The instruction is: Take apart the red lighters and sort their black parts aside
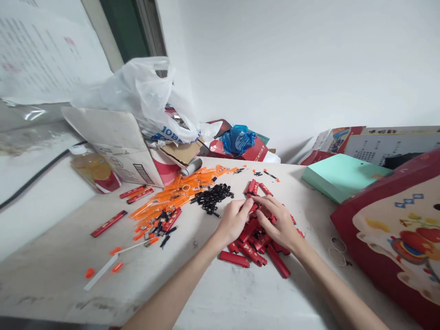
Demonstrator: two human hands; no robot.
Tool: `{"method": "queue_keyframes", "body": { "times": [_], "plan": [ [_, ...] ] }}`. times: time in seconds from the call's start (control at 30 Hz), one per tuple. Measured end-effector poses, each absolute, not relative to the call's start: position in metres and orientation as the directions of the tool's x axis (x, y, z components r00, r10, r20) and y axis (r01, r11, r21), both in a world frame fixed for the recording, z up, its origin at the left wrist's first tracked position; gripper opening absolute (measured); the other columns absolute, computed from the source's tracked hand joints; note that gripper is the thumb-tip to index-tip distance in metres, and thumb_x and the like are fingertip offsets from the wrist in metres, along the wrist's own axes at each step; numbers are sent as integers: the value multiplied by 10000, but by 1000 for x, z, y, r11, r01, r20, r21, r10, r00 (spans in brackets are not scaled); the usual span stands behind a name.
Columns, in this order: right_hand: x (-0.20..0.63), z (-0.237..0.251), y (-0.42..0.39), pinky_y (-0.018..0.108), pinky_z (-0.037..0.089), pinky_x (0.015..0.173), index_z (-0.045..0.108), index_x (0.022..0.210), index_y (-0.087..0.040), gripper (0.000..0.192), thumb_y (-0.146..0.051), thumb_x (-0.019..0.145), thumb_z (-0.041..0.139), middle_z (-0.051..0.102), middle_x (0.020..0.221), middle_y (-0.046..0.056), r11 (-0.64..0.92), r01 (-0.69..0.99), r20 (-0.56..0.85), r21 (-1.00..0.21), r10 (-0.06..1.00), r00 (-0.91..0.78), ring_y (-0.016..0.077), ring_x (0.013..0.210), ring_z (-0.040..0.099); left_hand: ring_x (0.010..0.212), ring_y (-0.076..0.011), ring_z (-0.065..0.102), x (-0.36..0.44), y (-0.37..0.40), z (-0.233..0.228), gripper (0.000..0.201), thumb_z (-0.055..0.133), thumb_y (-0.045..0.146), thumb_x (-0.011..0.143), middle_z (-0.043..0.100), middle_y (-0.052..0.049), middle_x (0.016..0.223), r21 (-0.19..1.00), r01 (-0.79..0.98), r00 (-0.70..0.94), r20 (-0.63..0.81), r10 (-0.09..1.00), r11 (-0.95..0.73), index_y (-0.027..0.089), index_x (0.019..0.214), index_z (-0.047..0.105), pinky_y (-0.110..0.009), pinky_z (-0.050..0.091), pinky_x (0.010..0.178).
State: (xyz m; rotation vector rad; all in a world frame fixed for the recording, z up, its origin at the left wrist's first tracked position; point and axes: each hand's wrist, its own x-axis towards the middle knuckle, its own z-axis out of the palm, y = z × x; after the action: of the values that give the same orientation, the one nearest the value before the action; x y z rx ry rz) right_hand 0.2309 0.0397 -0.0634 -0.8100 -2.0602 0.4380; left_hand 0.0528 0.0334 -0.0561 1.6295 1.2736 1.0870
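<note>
Both hands meet over a heap of red sticks [256, 243] that lies on the pale surface [213, 293], near its middle. The left hand [233, 220] has its fingers curled closed around one red stick [253, 208], and the right hand [280, 220] touches the same stick from the other side, its fingers bent and pinching it. The held stick is just above the heap, at the far edge of it.

Just to the left of the hands there is a small pile of black pieces [213, 198]. Further left, a spread of orange strips [178, 192] lies mixed with some small dark parts. A few single red sticks lie apart near the left side, one of them [109, 223] well away from the heap. Behind the orange strips stands a cardboard box [117, 142] with a white plastic bag [144, 96] on top. On the right there is a green pad [340, 176] and a big red box [395, 233].
</note>
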Motion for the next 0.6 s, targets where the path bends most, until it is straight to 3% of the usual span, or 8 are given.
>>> {"method": "queue_keyframes", "body": {
  "times": [0.23, 0.4, 0.6],
  "plan": [
    [238, -59, 46, 327, 529, 766, 668, 1188, -206, 296, -175, 912, 565, 703, 920, 48, 719, 374, 533, -585, 689, -491, 190, 780, 652, 607, -153, 445, 53, 28, -47, 431, 394, 402, 992, 525, -3, 600, 800, 517, 163, 255, 953, -303, 197, 615, 435, -299, 297, 613],
    [241, -59, 48, 284, 511, 703, 675, 1082, -204, 298, -125, 806, 592, 722, 863, 22, 681, 414, 462, -604, 722, -515, 166, 699, 631, 593, -169, 505, 55, 25, -47, 369, 418, 305, 976, 620, -36, 643, 706, 625, 192, 274, 942, -333, 196, 636, 512, -314, 292, 629],
    [239, -60, 44, 298, 471, 670, 596, 1033, -199, 178, -184, 861, 553, 689, 858, 42, 710, 553, 413, -437, 704, -577, 184, 691, 613, 579, -204, 562, 58, 23, -58, 366, 429, 278, 990, 659, -76, 657, 608, 692, 215, 342, 915, -390, 202, 683, 612, -314, 335, 625]
  ]
}}
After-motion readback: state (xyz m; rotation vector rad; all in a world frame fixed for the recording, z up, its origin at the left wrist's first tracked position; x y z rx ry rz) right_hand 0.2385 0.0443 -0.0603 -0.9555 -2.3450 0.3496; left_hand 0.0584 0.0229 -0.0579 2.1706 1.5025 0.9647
